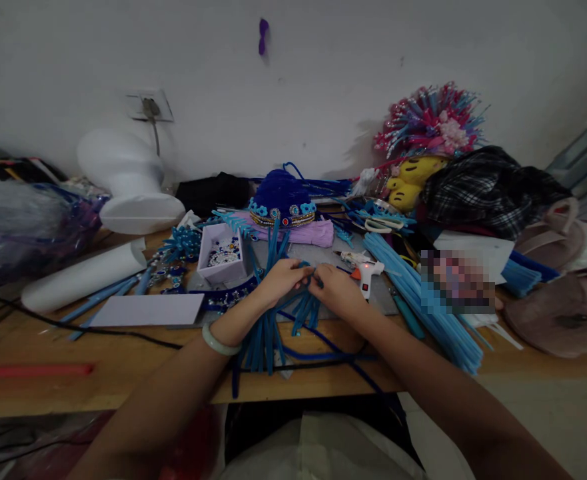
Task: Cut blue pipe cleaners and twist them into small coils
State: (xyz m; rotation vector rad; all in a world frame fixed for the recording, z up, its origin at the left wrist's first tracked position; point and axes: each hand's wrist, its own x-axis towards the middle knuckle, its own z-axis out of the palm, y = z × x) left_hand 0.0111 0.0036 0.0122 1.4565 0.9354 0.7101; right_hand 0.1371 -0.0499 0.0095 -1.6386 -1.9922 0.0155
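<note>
My left hand [284, 281], with a pale green bangle [218, 343] on its wrist, pinches the top of a small bunch of blue chenille stems [306, 312]. Fingers of my right hand [334, 288] close on the same spot, thumbs and fingertips nearly meeting. Exactly where the stems are gripped is hidden by the fingers. Longer blue stems [260, 350] lie on the table under my left wrist. Just right of my right hand stands a white glue gun [369, 272] with a red light on. Behind my hands sits a dark blue beaded headpiece [282, 200].
A white box of beads [223, 260] and a white card [148, 309] lie left. Farther left are a paper roll [83, 277] and a white foam head [123, 177]. Right are a light blue stem bundle [428, 310], scissors [378, 225] and plaid cloth [478, 190]. A black cord [98, 330] crosses the table.
</note>
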